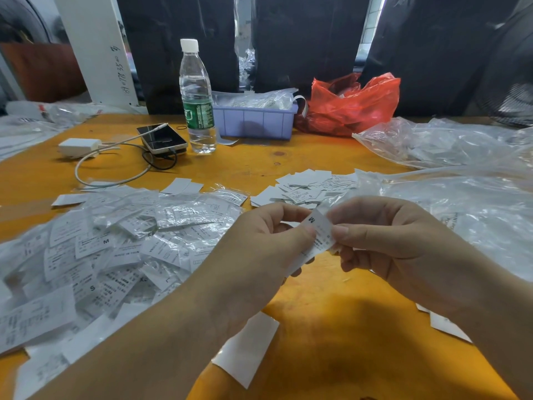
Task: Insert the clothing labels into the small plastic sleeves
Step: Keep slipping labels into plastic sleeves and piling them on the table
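Loose label: a blank-faced white rectangular clothing label [246, 349] lies flat on the orange-yellow wooden tabletop [331, 327], nearest the camera, partly under the left forearm.
Left hand: the left hand [259, 243] is raised above the table, thumb and curled fingers pinching the left edge of the held label.
Right hand: the right hand [386, 238] faces it, thumb and forefinger pinching the right edge of the same piece.
Held label: a white printed clothing label marked "M" [317, 235], tilted, clamped between both hands above the table; whether it is already inside a sleeve cannot be told.
Sleeved pile: a wide heap of white labels in small clear plastic sleeves [115, 249] covers the table on the left, sizes "M" and "S" readable.
Bare pile: a smaller heap of loose white labels [302, 187] lies just beyond the hands.
Clear bags: crumpled large transparent plastic bags [461, 180] fill the right side.
Bottle: a clear plastic water bottle with white cap and green wrapper [197, 102] stands upright at the far side.
Tray: a lilac plastic tray [253, 122] holding more plastic packets, just right of the bottle.
Red bag: a crumpled red plastic bag [352, 105] beside the tray.
Phone: a dark-screened smartphone [161, 138] left of the bottle, with a white cable and a white charger block [79, 147].
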`<state>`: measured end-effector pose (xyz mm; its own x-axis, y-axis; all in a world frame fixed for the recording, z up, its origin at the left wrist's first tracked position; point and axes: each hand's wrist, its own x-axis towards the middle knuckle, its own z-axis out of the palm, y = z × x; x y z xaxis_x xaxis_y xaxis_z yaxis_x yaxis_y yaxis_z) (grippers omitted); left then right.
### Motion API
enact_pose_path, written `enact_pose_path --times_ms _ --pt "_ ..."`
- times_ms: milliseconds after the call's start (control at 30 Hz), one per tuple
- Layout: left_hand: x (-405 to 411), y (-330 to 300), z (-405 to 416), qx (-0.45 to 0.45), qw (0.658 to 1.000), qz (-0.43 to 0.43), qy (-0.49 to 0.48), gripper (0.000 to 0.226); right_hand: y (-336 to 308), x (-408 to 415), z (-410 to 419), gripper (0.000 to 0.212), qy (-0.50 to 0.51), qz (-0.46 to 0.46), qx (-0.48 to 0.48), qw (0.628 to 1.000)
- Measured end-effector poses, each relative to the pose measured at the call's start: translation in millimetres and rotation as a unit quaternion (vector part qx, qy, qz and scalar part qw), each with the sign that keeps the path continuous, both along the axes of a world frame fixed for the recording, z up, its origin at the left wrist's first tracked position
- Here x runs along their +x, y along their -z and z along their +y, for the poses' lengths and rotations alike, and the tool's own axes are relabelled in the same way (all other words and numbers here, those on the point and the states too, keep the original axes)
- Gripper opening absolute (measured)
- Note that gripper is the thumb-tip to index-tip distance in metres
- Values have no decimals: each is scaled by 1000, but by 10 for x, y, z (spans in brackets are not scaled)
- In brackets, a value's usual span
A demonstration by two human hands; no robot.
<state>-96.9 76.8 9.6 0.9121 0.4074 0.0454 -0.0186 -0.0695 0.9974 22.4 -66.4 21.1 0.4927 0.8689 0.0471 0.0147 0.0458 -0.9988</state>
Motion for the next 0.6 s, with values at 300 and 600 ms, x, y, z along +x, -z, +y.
enact_pose_path --times_ms 300,600 --pt "-39 69 -28 190 982 -23 -1 20 19 -7 6 25 -11 -37 -70 997" --pt "-40 54 -15 177 984 -12 4 5 -6 -27 -4 14 -66 -49 -91 992"
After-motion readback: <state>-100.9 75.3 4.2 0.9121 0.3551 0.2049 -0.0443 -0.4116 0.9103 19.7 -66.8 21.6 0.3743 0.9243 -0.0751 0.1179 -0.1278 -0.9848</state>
